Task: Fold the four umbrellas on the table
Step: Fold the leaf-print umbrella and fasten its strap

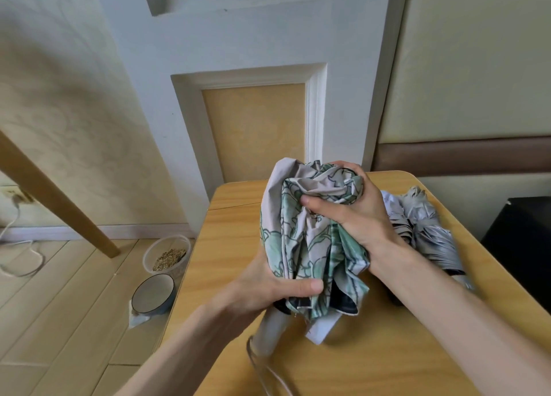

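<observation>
A collapsed umbrella with grey and green patterned cloth (301, 234) is held above the wooden table (226, 258). My left hand (268, 288) grips its lower part, just above the pale grey handle (272, 333) with a wrist cord. My right hand (348, 207) clutches the bunched cloth near the top. Its loose folds hang unrolled, showing a dark lining at the bottom. A silver-grey umbrella (429, 231) lies closed but loose on the table behind my right forearm, partly hidden by it.
Left of the table on the floor stand a clear tub of grain (167, 257) and a dark-rimmed bowl (153, 292). A slanted wooden leg (59, 198) crosses the left side. A black box (518, 240) sits right of the table. The wall is close behind.
</observation>
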`<state>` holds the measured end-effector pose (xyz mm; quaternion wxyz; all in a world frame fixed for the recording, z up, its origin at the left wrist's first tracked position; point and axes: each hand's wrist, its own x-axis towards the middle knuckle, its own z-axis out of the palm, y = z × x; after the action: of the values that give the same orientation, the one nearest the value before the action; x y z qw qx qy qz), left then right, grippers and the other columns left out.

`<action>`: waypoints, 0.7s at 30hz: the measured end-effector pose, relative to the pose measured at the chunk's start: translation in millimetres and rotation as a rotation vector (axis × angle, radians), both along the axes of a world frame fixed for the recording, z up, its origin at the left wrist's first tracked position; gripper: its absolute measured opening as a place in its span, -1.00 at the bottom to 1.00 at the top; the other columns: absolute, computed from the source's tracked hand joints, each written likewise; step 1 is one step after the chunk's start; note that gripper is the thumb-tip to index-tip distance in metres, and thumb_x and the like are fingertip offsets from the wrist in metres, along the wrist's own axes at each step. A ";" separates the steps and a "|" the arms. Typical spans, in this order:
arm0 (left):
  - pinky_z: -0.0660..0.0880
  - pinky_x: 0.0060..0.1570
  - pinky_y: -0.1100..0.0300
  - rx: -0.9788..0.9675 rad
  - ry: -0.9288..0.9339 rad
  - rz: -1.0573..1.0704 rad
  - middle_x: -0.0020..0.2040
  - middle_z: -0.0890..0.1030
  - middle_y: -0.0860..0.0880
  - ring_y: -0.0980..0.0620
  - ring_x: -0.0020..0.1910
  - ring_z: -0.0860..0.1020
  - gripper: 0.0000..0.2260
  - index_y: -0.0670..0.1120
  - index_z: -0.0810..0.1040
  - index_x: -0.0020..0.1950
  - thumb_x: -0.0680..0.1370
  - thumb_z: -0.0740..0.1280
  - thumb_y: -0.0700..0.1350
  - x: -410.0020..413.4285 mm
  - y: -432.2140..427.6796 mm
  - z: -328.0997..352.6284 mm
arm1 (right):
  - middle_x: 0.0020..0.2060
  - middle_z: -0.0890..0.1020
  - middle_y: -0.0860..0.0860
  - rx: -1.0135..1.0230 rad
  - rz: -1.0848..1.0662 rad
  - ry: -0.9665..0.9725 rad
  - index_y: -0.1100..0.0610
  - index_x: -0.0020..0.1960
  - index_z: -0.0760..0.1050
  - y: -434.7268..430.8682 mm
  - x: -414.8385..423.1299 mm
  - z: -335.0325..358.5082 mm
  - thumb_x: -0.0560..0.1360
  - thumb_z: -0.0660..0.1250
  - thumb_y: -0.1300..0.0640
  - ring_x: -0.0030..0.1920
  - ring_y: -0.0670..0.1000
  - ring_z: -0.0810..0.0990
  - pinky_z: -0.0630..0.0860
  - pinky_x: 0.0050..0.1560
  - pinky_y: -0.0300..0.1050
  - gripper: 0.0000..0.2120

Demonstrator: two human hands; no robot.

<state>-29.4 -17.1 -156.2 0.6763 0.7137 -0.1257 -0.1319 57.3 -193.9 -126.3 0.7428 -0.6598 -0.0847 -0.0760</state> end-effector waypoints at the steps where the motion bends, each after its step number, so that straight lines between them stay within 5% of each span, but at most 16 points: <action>1: 0.57 0.29 0.14 -0.018 -0.054 0.076 0.38 0.64 -0.01 -0.03 0.38 0.61 -0.21 -0.01 0.32 0.57 0.44 0.57 -0.36 0.9 -1.6 -4.0 | 0.03 0.77 0.02 0.008 -0.029 -0.009 0.01 0.20 0.58 0.7 -0.2 0.3 0.21 0.75 0.28 0.07 0.01 0.76 0.67 0.12 -0.01 -0.35; 6: 0.53 0.30 0.23 0.048 -0.093 0.067 0.39 0.64 0.07 0.03 0.42 0.58 -0.14 0.00 0.43 0.51 0.28 0.68 0.15 2.0 -3.1 -9.3 | 0.03 0.75 0.05 0.049 -0.095 -0.043 0.05 0.19 0.55 9.0 -6.2 -1.3 0.25 0.72 0.34 0.03 -0.02 0.76 0.68 0.03 -0.12 -0.38; 10: 0.59 0.22 0.23 0.193 -0.089 -0.037 0.25 0.70 0.18 0.17 0.26 0.65 -0.24 -0.01 0.47 0.40 0.34 0.55 0.34 3.7 16.1 10.3 | 0.04 0.74 0.04 0.037 -0.086 -0.082 0.07 0.20 0.54 8.6 -8.1 5.6 0.27 0.70 0.36 0.03 -0.05 0.75 0.66 0.01 -0.19 -0.40; 12: 0.65 0.17 0.00 0.247 -0.084 0.010 0.17 0.72 0.15 0.19 0.08 0.67 -0.08 -0.01 0.47 0.39 0.23 0.47 0.55 3.9 35.2 22.1 | 0.03 0.73 0.03 0.027 -0.080 -0.094 0.07 0.19 0.54 7.3 -7.5 8.8 0.28 0.70 0.37 0.02 -0.06 0.74 0.63 -0.03 -0.24 -0.41; 13: 0.57 0.31 -0.05 0.230 -0.055 0.119 0.24 0.69 0.18 0.20 0.09 0.66 0.10 0.02 0.41 0.47 0.10 0.48 0.62 4.1 44.7 28.7 | 0.03 0.72 0.03 0.018 -0.081 -0.098 0.06 0.18 0.54 6.8 -7.3 9.1 0.28 0.70 0.36 0.02 -0.05 0.74 0.63 -0.03 -0.25 -0.41; 15: 0.26 0.51 0.17 0.229 -0.113 0.423 0.63 0.26 0.16 0.34 0.42 0.37 0.53 0.06 -0.01 0.71 -0.11 0.49 0.64 4.9 56.9 41.8 | 0.06 0.72 0.04 0.000 -0.081 -0.104 0.02 0.18 0.54 6.1 -6.8 8.8 0.28 0.71 0.33 0.06 -0.03 0.73 0.65 0.07 -0.16 -0.41; 17: 0.03 0.60 0.09 0.224 -0.269 0.620 0.71 -0.17 0.18 0.24 0.62 0.04 0.57 0.21 -0.29 0.70 -0.10 0.50 0.63 3.8 57.2 45.8 | 0.09 0.72 0.05 -0.006 -0.072 -0.109 0.00 0.19 0.54 6.9 -5.5 7.8 0.28 0.72 0.31 0.09 0.01 0.73 0.66 0.18 -0.02 -0.40; 19: 0.16 0.57 0.13 0.161 -0.308 0.551 0.72 -0.02 0.17 0.25 0.63 0.14 0.47 0.34 -0.26 0.67 -0.01 0.60 0.52 2.6 44.8 43.5 | 0.08 0.73 0.05 -0.001 -0.069 -0.115 0.00 0.19 0.53 8.4 -6.0 7.4 0.28 0.72 0.32 0.09 0.02 0.74 0.66 0.21 0.05 -0.39; 21: 0.33 0.49 0.27 0.092 -0.212 0.383 0.56 0.32 0.28 0.37 0.48 0.38 0.50 0.26 -0.30 0.68 0.05 0.69 0.32 3.1 24.9 34.9 | 0.06 0.73 0.03 0.014 -0.053 -0.126 0.04 0.21 0.52 11.0 -9.0 8.8 0.28 0.71 0.35 0.07 -0.01 0.74 0.66 0.16 -0.02 -0.38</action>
<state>-26.4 7.7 -121.3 0.6387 0.7646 -0.0522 0.0690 48.3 -182.9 -117.5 0.7382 -0.6507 -0.1133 -0.1375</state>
